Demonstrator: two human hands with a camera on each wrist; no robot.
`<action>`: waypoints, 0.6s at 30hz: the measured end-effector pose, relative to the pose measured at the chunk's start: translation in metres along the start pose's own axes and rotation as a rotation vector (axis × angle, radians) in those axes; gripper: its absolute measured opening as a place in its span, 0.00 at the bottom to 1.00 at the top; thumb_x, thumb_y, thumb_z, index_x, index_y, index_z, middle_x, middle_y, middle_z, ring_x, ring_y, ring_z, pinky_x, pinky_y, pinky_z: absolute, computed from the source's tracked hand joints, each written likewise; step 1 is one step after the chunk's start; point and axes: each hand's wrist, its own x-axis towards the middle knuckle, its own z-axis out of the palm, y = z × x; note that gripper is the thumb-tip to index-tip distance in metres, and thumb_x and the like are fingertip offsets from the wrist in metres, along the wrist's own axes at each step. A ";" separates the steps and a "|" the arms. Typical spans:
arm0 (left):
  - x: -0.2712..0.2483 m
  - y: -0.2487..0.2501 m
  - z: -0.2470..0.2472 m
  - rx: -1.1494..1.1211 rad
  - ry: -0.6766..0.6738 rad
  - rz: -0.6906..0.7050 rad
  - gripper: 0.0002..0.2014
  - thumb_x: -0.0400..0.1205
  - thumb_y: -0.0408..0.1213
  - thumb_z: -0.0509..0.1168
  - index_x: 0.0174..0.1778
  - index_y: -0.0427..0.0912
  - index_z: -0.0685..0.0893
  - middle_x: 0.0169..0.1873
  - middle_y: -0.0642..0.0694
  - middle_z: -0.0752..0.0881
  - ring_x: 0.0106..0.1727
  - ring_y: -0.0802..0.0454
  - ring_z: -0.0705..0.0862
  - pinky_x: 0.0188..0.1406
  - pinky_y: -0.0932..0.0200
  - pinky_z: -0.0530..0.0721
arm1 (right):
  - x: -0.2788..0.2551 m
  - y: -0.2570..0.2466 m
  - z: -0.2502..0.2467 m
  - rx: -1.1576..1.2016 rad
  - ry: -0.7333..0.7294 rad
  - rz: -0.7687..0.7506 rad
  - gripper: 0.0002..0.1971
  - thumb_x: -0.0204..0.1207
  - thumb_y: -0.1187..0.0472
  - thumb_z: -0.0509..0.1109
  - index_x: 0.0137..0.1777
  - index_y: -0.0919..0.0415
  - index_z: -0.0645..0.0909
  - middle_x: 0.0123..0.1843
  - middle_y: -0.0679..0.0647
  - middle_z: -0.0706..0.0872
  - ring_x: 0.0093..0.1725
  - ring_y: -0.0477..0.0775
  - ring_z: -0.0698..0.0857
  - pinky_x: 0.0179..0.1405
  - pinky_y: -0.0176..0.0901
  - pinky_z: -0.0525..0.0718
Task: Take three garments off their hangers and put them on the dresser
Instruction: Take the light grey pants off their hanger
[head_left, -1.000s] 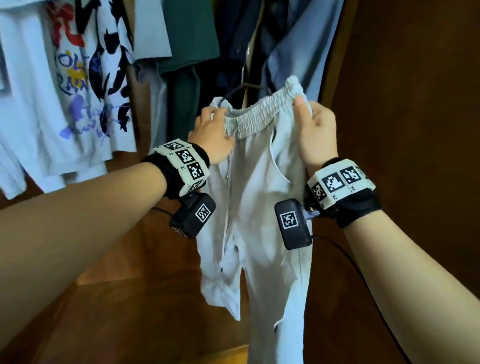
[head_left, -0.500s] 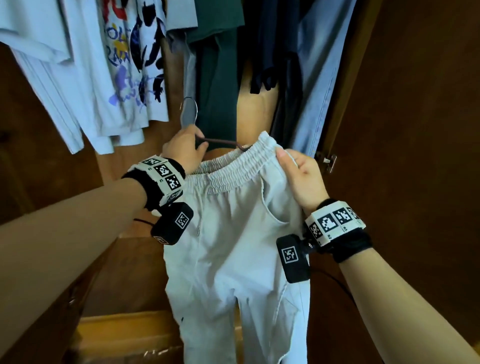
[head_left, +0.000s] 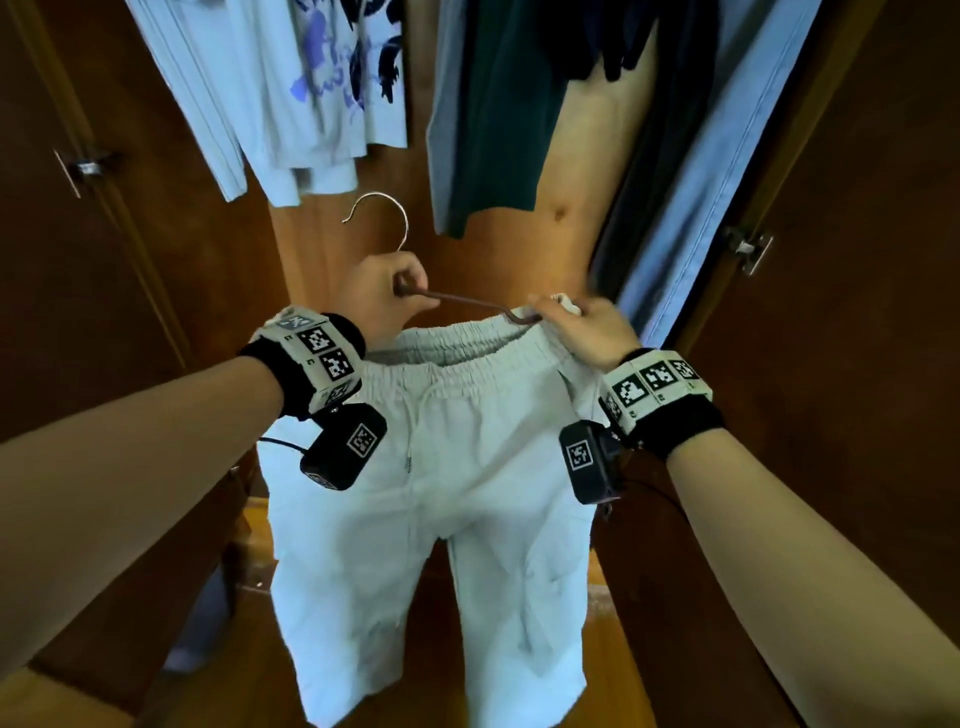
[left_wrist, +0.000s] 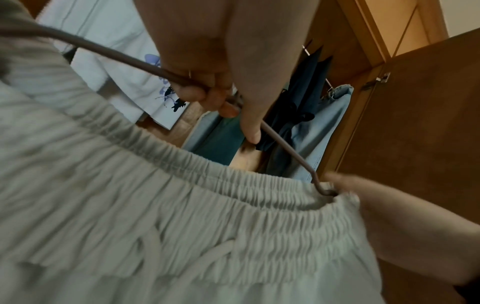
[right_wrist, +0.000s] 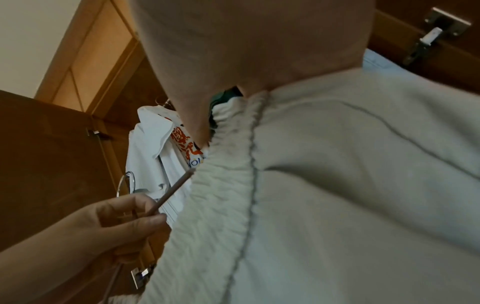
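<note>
The left hand (head_left: 382, 296) has its fingers (left_wrist: 207, 96) curled round the brown arm of a hanger (head_left: 457, 299), just under its silver hook (head_left: 382, 218), holding it up in front of the open wardrobe. The right hand (head_left: 589, 327) pinches the elastic waistband of a pair of pale grey trousers (head_left: 441, 493) at its right end, thumb and fingers clenched on a fold of the cloth, right where the bent tip of the hanger arm meets the band. In the left wrist view that tip (left_wrist: 326, 190) hooks into the waistband (left_wrist: 233, 201) beside the right hand's fingertips. The trousers hang straight down between both forearms, legs loose, drawstring dangling at the front, above the wooden wardrobe floor (head_left: 613, 670). The waistband's left end is hidden behind the left wrist, so whether it rests on the hanger there cannot be told.

Behind hang a white printed shirt (head_left: 332, 83), a dark green garment (head_left: 498, 119) and a light blue denim piece (head_left: 727, 171). Brown wardrobe doors (head_left: 857, 260) with metal hinges stand open on either side
</note>
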 end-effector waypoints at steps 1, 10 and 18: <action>-0.004 -0.001 0.000 0.012 -0.005 -0.008 0.07 0.73 0.33 0.75 0.37 0.42 0.82 0.30 0.48 0.80 0.32 0.53 0.75 0.40 0.58 0.75 | 0.001 0.003 0.005 -0.034 -0.036 0.027 0.24 0.70 0.35 0.65 0.50 0.55 0.86 0.52 0.53 0.88 0.52 0.54 0.84 0.56 0.43 0.79; -0.036 -0.020 -0.003 0.140 -0.022 -0.121 0.04 0.74 0.34 0.73 0.40 0.40 0.84 0.36 0.49 0.81 0.41 0.51 0.78 0.43 0.57 0.78 | -0.006 0.015 0.043 0.023 -0.296 0.343 0.24 0.67 0.41 0.63 0.51 0.59 0.82 0.52 0.58 0.87 0.50 0.58 0.84 0.45 0.45 0.82; -0.049 -0.037 0.008 0.159 -0.078 -0.127 0.04 0.75 0.33 0.72 0.40 0.41 0.83 0.37 0.48 0.81 0.42 0.51 0.77 0.37 0.63 0.74 | -0.007 0.027 0.059 -0.244 -0.278 0.298 0.12 0.82 0.62 0.58 0.58 0.69 0.74 0.65 0.69 0.80 0.65 0.68 0.81 0.63 0.55 0.83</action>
